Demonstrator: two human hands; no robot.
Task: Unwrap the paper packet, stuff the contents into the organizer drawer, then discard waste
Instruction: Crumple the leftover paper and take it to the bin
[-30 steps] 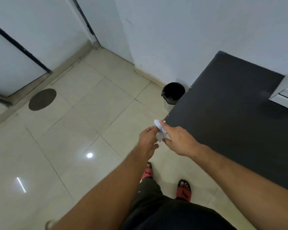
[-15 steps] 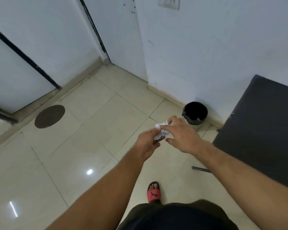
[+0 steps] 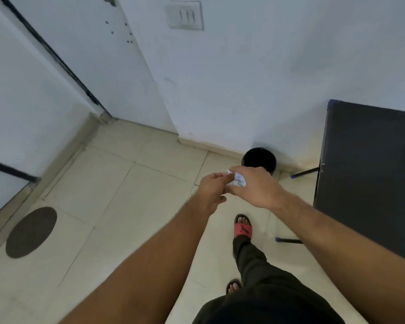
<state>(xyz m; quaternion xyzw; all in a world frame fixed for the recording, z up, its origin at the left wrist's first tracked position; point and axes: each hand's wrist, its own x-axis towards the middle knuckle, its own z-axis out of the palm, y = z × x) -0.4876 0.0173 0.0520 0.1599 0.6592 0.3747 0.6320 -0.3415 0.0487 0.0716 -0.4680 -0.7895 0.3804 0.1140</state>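
A crumpled white paper wrapper (image 3: 237, 181) with faint blue print is pinched between both hands in front of me. My left hand (image 3: 212, 189) grips its left side with the fingertips. My right hand (image 3: 255, 189) covers it from the right, thumb underneath. Just beyond the hands a small round black bin (image 3: 258, 160) stands on the floor against the white wall. Most of the wrapper is hidden by my fingers. The organizer drawer is out of view.
A black table (image 3: 369, 174) with thin dark legs fills the right side. Beige floor tiles spread left, with a dark round floor cover (image 3: 31, 231). White walls and a door frame close the back. My red sandals (image 3: 243, 228) step on the tiles.
I have walked closer to the bin; it and the wall now sit nearer, the table has slid right. Both hands still hold the wrapper, carried toward the bin.
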